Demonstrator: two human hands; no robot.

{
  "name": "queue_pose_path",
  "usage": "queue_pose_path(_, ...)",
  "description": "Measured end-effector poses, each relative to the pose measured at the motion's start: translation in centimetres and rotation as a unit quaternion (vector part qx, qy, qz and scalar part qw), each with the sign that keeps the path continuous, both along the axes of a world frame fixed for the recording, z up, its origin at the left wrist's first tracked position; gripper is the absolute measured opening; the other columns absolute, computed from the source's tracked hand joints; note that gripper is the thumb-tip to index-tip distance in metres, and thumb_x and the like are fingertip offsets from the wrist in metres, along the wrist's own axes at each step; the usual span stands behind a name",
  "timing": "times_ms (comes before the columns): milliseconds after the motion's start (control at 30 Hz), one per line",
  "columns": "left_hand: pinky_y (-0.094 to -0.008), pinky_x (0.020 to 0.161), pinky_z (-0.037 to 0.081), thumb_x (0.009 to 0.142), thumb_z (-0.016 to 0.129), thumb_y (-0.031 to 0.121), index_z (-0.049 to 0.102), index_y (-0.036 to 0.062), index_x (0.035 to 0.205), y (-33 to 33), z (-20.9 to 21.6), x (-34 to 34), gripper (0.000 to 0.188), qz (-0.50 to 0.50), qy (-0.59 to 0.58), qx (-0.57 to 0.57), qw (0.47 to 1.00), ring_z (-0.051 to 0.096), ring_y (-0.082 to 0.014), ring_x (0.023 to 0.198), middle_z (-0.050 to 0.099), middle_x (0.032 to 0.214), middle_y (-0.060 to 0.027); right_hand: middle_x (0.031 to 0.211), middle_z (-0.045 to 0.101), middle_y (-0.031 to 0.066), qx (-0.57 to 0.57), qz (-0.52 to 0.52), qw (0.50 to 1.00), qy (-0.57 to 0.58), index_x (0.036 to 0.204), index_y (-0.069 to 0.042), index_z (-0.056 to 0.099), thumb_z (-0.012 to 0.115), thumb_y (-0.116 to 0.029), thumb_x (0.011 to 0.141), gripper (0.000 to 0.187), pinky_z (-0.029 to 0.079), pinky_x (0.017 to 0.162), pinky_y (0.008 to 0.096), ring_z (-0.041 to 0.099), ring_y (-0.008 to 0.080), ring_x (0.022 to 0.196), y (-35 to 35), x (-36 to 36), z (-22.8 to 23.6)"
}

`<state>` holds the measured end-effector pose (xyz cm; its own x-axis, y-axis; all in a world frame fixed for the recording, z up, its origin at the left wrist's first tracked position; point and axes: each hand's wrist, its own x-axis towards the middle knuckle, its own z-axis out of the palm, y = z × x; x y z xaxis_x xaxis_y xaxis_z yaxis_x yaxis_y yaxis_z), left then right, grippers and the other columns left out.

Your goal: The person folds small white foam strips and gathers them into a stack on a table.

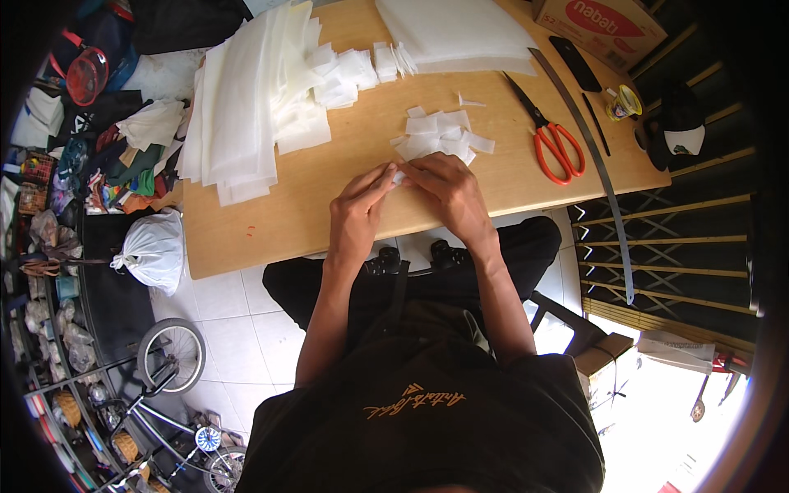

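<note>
- The left hand (355, 215) and the right hand (448, 193) meet at the near edge of the wooden desk (246, 234), fingertips together.
- Both grips are pinched nearly shut on 1 small white piece (399, 176), held between them just above the desk.
- Just beyond the hands lies a loose pile of small white cut pieces (440, 135).
- To the right of that pile rest orange-handled scissors (552, 140), beside a long metal ruler (596, 160).
- Farther left, a tall stack of white sheets (246, 99) overhangs the desk edge.
- At the far side sits another stack of white sheets (456, 33), with a cardboard box (604, 25) at the far right corner.
</note>
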<state>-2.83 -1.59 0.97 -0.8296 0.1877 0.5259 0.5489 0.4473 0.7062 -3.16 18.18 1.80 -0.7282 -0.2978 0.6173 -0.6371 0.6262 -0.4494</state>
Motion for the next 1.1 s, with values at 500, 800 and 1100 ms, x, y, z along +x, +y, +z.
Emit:
queue_pose_path(500, -0.0291, 0.087, 0.064, 0.093, 0.072, -0.012, 0.077, -0.0026, 0.122, 1.0, -0.1, 1.5, 0.031, -0.015, -0.137, 0.166, 0.976, 0.081, -0.0230, 0.097, 0.078, 0.122, -0.0186, 0.104, 0.077, 0.0105, -0.097, -0.019, 0.995, -0.024, 0.116, -0.003, 0.079, 0.082, -0.002, 0.076, 0.040, 0.057, 0.084, 0.0416, 0.072, 0.0295, 0.095, 0.9, 2.6, -0.8)
queue_pose_path(800, -0.0299, 0.087, 0.064, 0.094, 0.070, -0.013, 0.078, -0.0021, 0.122, 2.1, -0.3, 1.8, 0.031, -0.025, -0.093, 0.131, 0.987, 0.079, -0.0218, 0.100, 0.079, 0.120, -0.0178, 0.106, 0.077, 0.0093, -0.037, -0.057, 0.998, -0.016, 0.124, -0.006, 0.078, 0.080, -0.007, 0.083, 0.042, 0.054, 0.085, 0.0416, 0.070, 0.0273, 0.095, 1.0, 3.3, -1.4)
queue_pose_path(1100, -0.0283, 0.090, 0.059, 0.097, 0.071, -0.008, 0.078, -0.0064, 0.111, 1.4, -0.3, 1.5, 0.016, -0.039, -0.126, 0.119, 0.984, 0.075, -0.0169, 0.098, 0.080, 0.109, -0.0134, 0.098, 0.076, 0.0137, -0.064, -0.230, 0.970, -0.043, 0.102, -0.002, 0.079, 0.081, -0.014, 0.088, 0.019, 0.053, 0.084, 0.0457, 0.069, 0.0350, 0.092, 3.8, 0.8, 0.1)
